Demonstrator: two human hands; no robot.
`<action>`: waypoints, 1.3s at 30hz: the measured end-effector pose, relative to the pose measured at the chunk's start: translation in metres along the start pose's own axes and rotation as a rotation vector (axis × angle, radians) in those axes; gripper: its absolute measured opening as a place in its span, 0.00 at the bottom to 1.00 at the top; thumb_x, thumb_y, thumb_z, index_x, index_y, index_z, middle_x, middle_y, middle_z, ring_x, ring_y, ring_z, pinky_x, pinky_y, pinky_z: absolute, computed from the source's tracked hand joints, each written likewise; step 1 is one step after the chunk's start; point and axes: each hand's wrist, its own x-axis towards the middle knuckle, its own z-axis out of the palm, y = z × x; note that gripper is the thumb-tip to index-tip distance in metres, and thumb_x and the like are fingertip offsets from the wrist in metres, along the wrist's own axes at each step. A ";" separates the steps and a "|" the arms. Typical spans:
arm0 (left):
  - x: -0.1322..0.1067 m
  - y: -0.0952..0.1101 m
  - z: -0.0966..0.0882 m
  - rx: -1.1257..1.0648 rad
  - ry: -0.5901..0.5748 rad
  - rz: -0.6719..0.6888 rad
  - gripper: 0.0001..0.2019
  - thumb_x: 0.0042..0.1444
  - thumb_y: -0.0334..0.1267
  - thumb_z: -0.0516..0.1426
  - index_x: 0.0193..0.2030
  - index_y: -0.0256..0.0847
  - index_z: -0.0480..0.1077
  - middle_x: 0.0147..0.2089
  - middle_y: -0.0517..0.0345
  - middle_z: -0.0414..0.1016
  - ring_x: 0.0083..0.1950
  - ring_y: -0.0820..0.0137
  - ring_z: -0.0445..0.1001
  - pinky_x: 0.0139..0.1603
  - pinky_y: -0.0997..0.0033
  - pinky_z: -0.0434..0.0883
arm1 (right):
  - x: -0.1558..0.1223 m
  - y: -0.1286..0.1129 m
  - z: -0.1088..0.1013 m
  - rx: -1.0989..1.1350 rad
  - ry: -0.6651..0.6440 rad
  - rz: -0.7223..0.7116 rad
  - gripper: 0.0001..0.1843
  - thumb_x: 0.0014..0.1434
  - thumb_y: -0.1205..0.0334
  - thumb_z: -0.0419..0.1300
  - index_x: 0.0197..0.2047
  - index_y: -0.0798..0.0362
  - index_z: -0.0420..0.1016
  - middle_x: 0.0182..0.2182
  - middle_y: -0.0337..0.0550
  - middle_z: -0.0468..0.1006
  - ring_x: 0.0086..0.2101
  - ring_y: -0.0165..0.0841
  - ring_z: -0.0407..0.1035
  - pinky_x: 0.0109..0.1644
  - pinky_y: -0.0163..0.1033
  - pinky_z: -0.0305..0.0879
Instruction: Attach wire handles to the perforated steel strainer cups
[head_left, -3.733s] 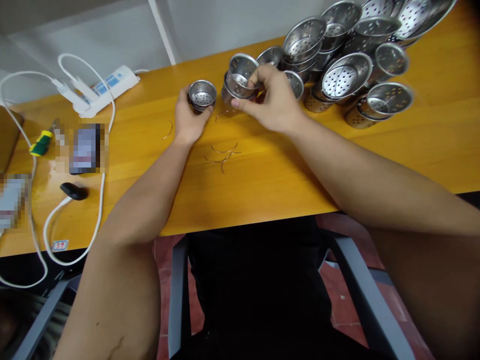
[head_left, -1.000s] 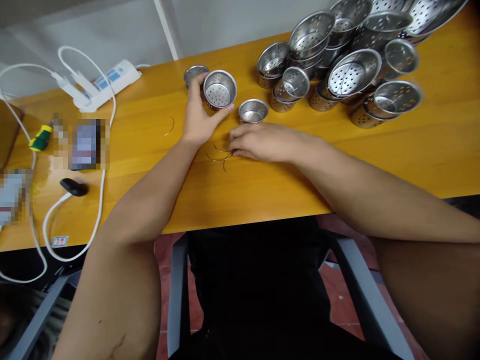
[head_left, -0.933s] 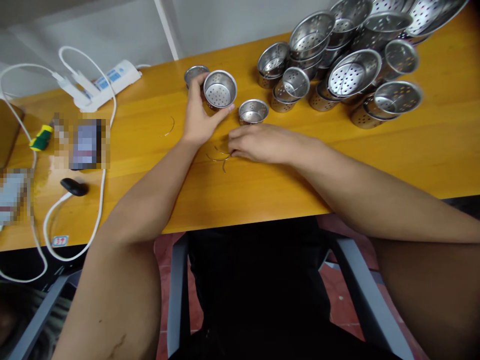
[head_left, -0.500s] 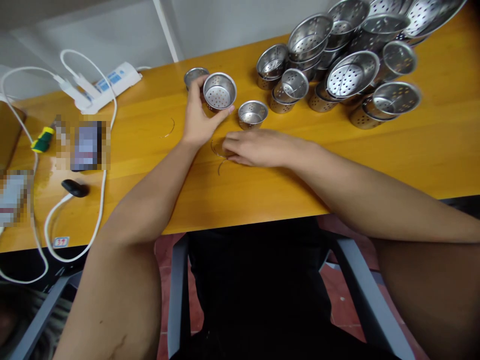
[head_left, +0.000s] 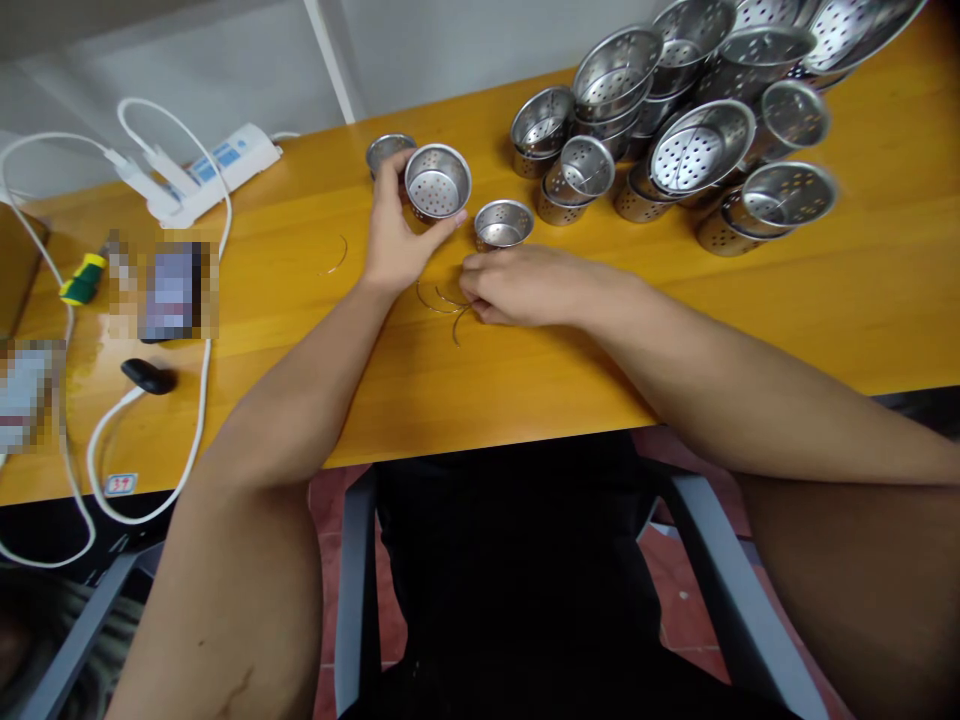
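My left hand (head_left: 395, 240) grips a small perforated steel cup (head_left: 438, 183), tilted with its mouth toward me, just above the wooden table (head_left: 525, 370). My right hand (head_left: 525, 285) lies low on the table with its fingertips pinched at a cluster of thin curved wire handles (head_left: 444, 302). A second small steel cup (head_left: 503, 223) stands upright just beyond my right hand. A third cup (head_left: 386, 150) sits behind my left hand. One more wire handle (head_left: 337, 255) lies alone to the left.
Several perforated steel cups and strainers (head_left: 690, 120) are piled at the back right. A white power strip (head_left: 206, 170) with cables, a screwdriver (head_left: 82, 278), a black mouse-like object (head_left: 148, 376) and blurred items lie on the left. A chair frame (head_left: 352, 560) shows below.
My right hand left the cup pile, set a cup down and came to the wires, then slid them slightly right. My left hand now holds a cup raised and tilted.
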 end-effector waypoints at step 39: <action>0.005 -0.032 0.004 -0.096 -0.007 0.060 0.45 0.59 0.69 0.81 0.73 0.59 0.68 0.76 0.48 0.77 0.80 0.42 0.76 0.82 0.39 0.77 | -0.009 -0.023 -0.024 -0.112 -0.278 0.038 0.06 0.75 0.67 0.73 0.53 0.57 0.90 0.50 0.55 0.91 0.40 0.46 0.81 0.37 0.46 0.52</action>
